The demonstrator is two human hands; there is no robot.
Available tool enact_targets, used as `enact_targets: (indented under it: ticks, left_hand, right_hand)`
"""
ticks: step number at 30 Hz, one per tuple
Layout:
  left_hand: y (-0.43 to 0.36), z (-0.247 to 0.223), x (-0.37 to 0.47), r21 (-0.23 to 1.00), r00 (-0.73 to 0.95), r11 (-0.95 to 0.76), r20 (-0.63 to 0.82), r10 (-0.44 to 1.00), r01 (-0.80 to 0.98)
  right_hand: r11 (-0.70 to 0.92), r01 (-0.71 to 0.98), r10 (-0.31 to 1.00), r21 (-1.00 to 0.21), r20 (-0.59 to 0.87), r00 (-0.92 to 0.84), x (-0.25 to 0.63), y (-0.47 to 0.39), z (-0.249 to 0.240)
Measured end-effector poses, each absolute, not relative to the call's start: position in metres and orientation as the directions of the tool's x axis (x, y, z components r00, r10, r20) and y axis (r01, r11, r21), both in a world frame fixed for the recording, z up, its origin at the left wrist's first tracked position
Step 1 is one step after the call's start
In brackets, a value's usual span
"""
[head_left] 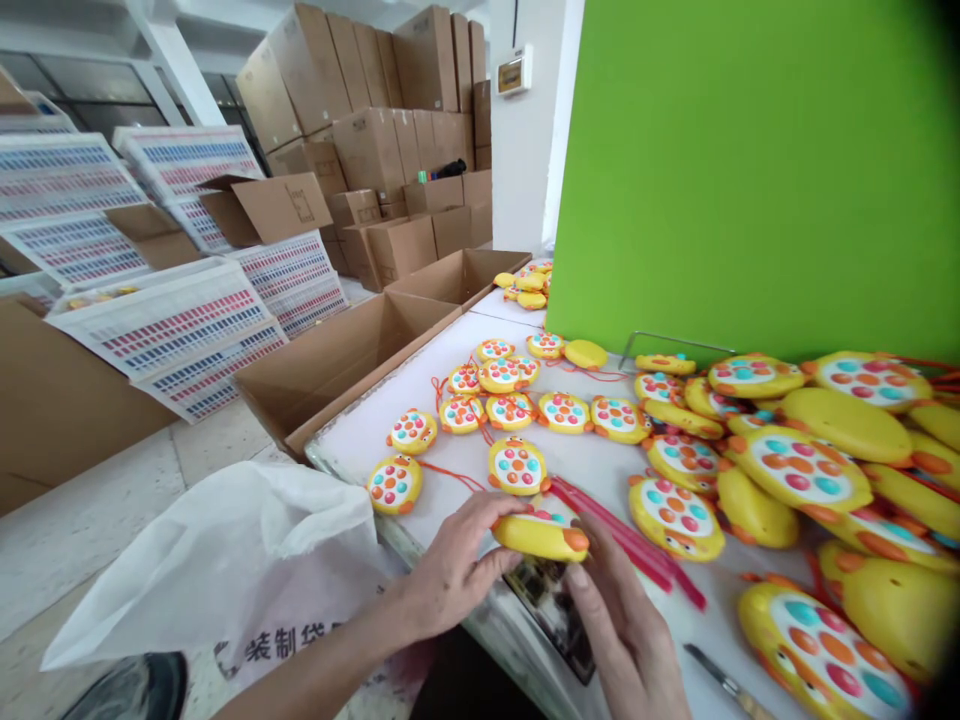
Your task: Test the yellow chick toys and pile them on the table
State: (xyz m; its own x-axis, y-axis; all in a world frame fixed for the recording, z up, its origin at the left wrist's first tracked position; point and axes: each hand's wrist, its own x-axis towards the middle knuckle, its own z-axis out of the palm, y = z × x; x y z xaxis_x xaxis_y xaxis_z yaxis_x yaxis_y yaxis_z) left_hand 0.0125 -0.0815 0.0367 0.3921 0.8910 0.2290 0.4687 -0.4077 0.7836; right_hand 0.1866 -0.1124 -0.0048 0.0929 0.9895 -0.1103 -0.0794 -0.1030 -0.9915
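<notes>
A yellow duck-shaped toy (538, 540) with coloured buttons on its white face is held on edge between my two hands, just above the table's near edge. My left hand (450, 565) pinches its left end between thumb and fingers. On the toy's right end, my right hand (626, 625) closes with thumb in front and fingers behind. Under the toy lies a dark, patterned flat object (553, 612), partly hidden by my hands. Pink strips (622, 545) run along the table behind my right hand. A similar toy (517, 466) lies face up just beyond my fingers.
More yellow toys (802, 468) are heaped at the right, and others with red cords (450, 474) lie spread across the white table. A knife (724, 682) rests at the front right. Open cartons (360, 350) and a white plastic bag (247, 540) stand left; a green panel (750, 180) rises behind.
</notes>
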Motion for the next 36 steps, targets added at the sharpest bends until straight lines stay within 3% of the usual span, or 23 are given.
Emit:
enact_targets:
  ticks: [5, 8, 13, 15, 17, 19, 21, 24, 27, 31, 36]
  left_hand:
    - [-0.083, 0.030, 0.017, 0.669, 0.441, -0.559, 0.362, 0.821, 0.491]
    - [-0.086, 0.024, 0.021, 0.611, 0.489, -0.618, 0.392, 0.779, 0.495]
    - [-0.094, 0.017, 0.016, 0.657, 0.442, -0.567, 0.371, 0.817, 0.497]
    - [-0.094, 0.016, 0.013, 0.797, 0.272, -0.381, 0.280, 0.921, 0.469]
    - [-0.090, 0.015, 0.012, 0.951, 0.132, -0.092, 0.055, 0.990, 0.295]
    - [-0.084, 0.016, 0.015, 0.984, 0.157, 0.168, -0.176, 0.972, 0.059]
    - [-0.079, 0.016, 0.022, 0.948, 0.234, 0.297, -0.265, 0.936, -0.116]
    - [-0.073, 0.016, 0.031, 0.900, 0.216, 0.334, -0.280, 0.935, -0.279]
    - [-0.074, 0.016, 0.034, 0.902, 0.165, 0.288, -0.246, 0.955, -0.322]
    - [-0.082, 0.023, 0.034, 0.944, 0.198, 0.246, -0.203, 0.959, -0.220]
    - [-0.093, 0.032, 0.029, 0.981, 0.290, 0.179, -0.150, 0.945, -0.077]
  right_hand:
    - [-0.285, -0.423, 0.944, -0.860, -0.328, 0.032, 0.182, -0.114, -0.001]
    - [-0.304, -0.476, 0.941, -0.825, -0.337, -0.016, 0.177, -0.113, 0.003]
    - [-0.271, -0.470, 0.951, -0.840, -0.309, 0.005, 0.175, -0.113, 0.008]
    - [-0.239, -0.430, 0.959, -0.871, -0.282, 0.039, 0.176, -0.114, 0.006]
    - [-0.203, -0.338, 0.969, -0.919, -0.237, 0.062, 0.177, -0.114, 0.002]
    - [-0.167, -0.229, 0.982, -0.959, -0.182, 0.046, 0.177, -0.115, -0.004]
    - [-0.132, -0.138, 0.991, -0.982, -0.134, 0.010, 0.176, -0.115, -0.010]
    - [-0.120, -0.097, 0.992, -0.988, -0.115, -0.060, 0.176, -0.116, -0.013]
    - [-0.145, -0.123, 0.989, -0.982, -0.138, -0.061, 0.178, -0.116, -0.010]
    - [-0.157, -0.034, 0.987, -0.987, -0.158, 0.007, 0.183, -0.114, -0.008]
    - [-0.140, -0.039, 0.990, -0.989, -0.140, -0.008, 0.184, -0.112, -0.011]
